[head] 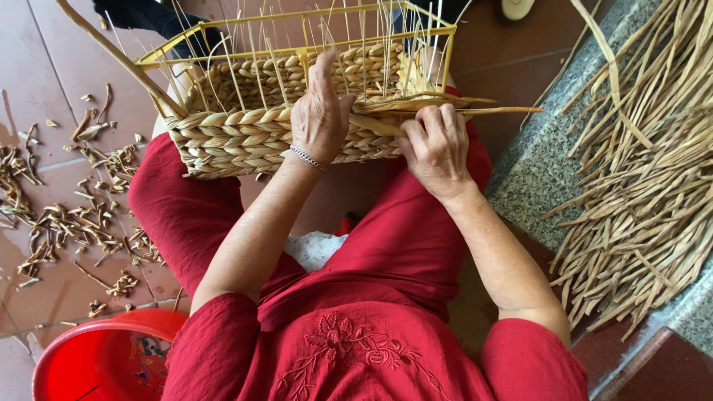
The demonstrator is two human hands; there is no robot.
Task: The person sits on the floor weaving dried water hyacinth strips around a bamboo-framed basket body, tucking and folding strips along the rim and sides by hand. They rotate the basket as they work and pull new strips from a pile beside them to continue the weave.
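a person in red clothes sits with a half-made woven basket [245, 134] on their lap. the basket sits at about 12 o'clock in the view. its wall is made of thick plaited straw rows, and thin pale sticks stand up from it inside a yellow wire frame [297, 52].

the left hand [321, 111] lies flat on the front wall of the basket, with the fingers reaching up over the top row. it presses on the wall and is not closed around anything. there is a thin bracelet [307, 157] on that wrist.

the right hand [434, 145] is just beside it, toward 3 o'clock. its fingers are pinched on a flat straw strip [445, 106] that sticks out sideways from the basket's top row.

at 3 o'clock a big pile of long dry straw [646, 163] lies on a grey stone ledge [531, 171]. at 9 o'clock small cut straw bits [67, 223] are spread over the brown tile floor [52, 67]. at 7 o'clock is the rim of a red plastic tub [104, 334].
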